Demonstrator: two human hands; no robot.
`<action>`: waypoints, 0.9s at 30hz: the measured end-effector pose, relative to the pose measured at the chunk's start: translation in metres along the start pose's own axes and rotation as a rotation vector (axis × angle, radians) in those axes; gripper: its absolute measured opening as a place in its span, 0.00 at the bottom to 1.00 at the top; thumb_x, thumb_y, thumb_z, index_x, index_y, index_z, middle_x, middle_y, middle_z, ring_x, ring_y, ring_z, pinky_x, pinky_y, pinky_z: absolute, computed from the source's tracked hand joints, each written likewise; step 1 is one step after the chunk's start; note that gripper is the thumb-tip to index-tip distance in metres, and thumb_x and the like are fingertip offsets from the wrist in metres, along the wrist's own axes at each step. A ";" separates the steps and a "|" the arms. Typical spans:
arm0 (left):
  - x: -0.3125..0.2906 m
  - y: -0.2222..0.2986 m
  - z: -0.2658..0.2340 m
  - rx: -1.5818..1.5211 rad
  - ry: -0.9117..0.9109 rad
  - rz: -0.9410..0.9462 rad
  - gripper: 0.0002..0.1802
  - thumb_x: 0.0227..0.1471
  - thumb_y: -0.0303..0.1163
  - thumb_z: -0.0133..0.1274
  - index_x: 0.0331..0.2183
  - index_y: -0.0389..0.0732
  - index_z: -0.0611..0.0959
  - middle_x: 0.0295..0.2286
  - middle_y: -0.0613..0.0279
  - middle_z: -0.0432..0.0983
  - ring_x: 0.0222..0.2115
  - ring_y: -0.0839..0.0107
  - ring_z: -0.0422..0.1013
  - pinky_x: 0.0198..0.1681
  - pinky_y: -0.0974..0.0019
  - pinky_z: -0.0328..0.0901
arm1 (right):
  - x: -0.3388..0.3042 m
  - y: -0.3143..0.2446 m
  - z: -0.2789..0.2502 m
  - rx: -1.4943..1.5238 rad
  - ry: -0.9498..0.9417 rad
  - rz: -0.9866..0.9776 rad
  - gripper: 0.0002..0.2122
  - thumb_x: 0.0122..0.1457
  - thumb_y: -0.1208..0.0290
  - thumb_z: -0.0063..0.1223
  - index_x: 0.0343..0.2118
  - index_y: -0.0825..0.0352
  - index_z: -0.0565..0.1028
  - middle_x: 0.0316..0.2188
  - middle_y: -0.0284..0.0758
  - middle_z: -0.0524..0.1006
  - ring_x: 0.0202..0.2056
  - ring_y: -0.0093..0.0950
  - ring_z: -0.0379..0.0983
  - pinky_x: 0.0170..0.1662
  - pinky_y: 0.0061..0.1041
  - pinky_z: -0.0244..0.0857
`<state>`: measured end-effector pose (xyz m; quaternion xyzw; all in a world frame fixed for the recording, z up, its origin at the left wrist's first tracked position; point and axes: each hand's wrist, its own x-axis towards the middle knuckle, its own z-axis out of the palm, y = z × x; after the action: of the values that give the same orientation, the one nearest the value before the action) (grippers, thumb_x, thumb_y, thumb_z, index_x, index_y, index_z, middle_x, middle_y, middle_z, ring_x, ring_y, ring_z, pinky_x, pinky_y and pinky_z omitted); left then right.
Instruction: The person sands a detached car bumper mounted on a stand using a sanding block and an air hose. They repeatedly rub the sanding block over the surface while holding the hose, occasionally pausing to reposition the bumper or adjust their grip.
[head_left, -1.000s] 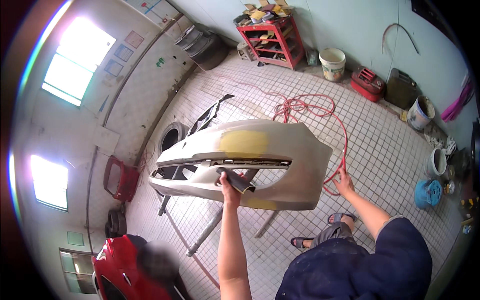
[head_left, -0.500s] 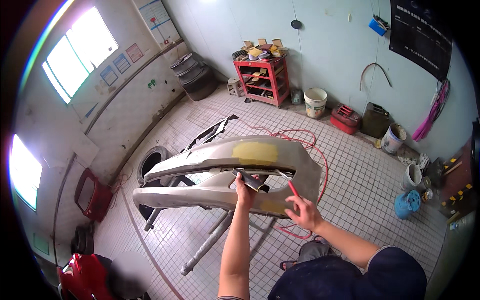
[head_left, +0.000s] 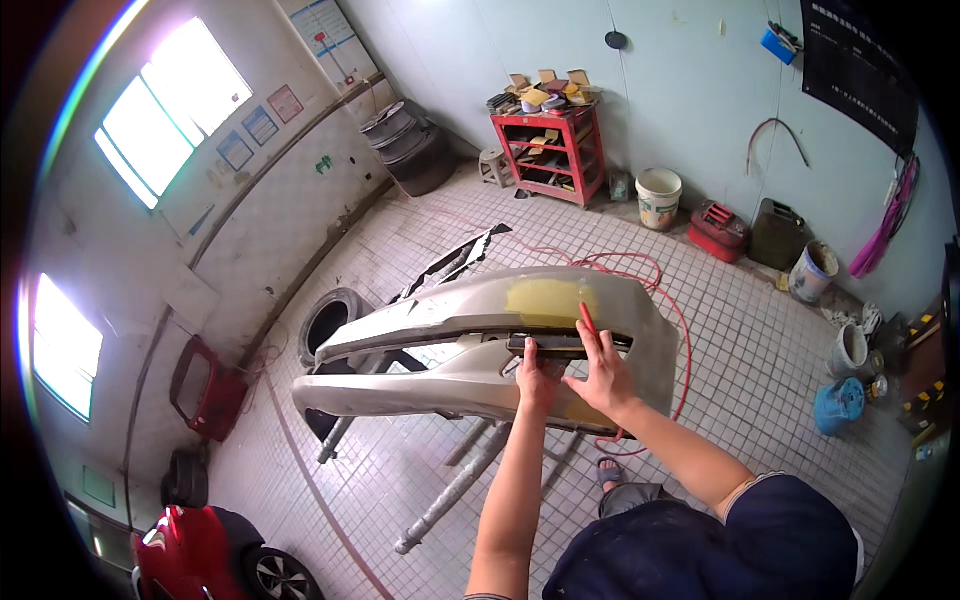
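A grey car bumper [head_left: 430, 395] lies across the stand in front of me, with a yellow filler patch [head_left: 535, 298] on its upper part. My left hand [head_left: 540, 378] grips a long dark sanding block [head_left: 548, 346], held level in front of the bumper's opening. My right hand [head_left: 603, 372] is at the block's right end, its fingers partly bent. A slim red-handled tool [head_left: 588, 318] sticks up from between its fingers, in front of the yellow patch. The tool's tip is too faint to make out. Whether the right fingers also touch the block I cannot tell.
A metal stand leg [head_left: 450, 490] reaches out under the bumper. A red hose [head_left: 686, 365] loops over the tiled floor. A tyre [head_left: 330, 322] lies behind the bumper. Along the back wall are a red shelf cart [head_left: 550, 155], a white bucket [head_left: 659, 200] and a red can [head_left: 718, 232].
My right hand has come up and left to the sanding block, bringing the red-handled tool with it. The block has turned from slanted to level. The whole view has shifted slightly.
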<state>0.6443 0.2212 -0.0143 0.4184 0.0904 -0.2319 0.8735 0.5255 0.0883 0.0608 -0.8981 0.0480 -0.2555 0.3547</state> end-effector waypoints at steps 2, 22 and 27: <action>0.001 0.000 0.001 0.044 0.068 0.006 0.30 0.66 0.60 0.60 0.50 0.43 0.83 0.44 0.59 0.83 0.43 0.63 0.80 0.47 0.55 0.76 | 0.006 0.010 0.014 -0.012 -0.073 -0.021 0.50 0.49 0.66 0.80 0.74 0.64 0.60 0.57 0.48 0.66 0.56 0.50 0.74 0.53 0.44 0.78; -0.009 0.004 0.001 0.348 -0.078 -0.052 0.25 0.64 0.25 0.58 0.61 0.42 0.73 0.62 0.57 0.73 0.64 0.67 0.69 0.58 0.55 0.70 | 0.076 0.097 0.048 0.691 -0.227 0.469 0.36 0.52 0.47 0.74 0.58 0.65 0.75 0.37 0.35 0.74 0.35 0.30 0.74 0.35 0.30 0.72; 0.008 0.032 0.007 0.767 -0.505 -0.212 0.27 0.62 0.33 0.66 0.60 0.37 0.80 0.56 0.60 0.79 0.56 0.72 0.72 0.58 0.63 0.67 | 0.088 0.087 0.062 1.826 -0.381 0.775 0.37 0.59 0.31 0.63 0.56 0.63 0.74 0.35 0.28 0.70 0.31 0.21 0.69 0.27 0.21 0.59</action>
<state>0.6663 0.2304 0.0092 0.6299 -0.1750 -0.4310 0.6220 0.6408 0.0386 0.0024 -0.2314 0.0651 0.0862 0.9668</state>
